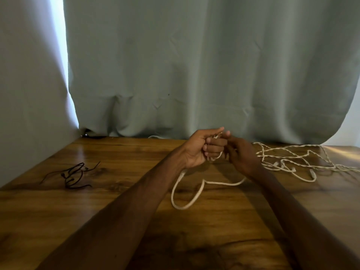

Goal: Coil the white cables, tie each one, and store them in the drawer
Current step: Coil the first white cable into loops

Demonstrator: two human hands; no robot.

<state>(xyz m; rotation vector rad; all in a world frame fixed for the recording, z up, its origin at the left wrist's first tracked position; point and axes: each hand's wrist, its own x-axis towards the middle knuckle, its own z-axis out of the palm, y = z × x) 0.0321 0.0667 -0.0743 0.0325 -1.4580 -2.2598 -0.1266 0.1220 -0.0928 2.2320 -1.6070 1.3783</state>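
Together, left hand and right hand on white cable.

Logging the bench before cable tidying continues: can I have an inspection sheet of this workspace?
Surface: brown wooden table, glossy.
Job's things: white cord-like cable, one loop lying on the table; drawer not seen.
Clutter: thin dark cable tangle, far left.
Hands: left hand grips the white cable; right hand meets it, grip hidden.
Cables: loose white twisted tangle at right, uncoiled.
Surroundings: grey-green fabric curtain behind the table.
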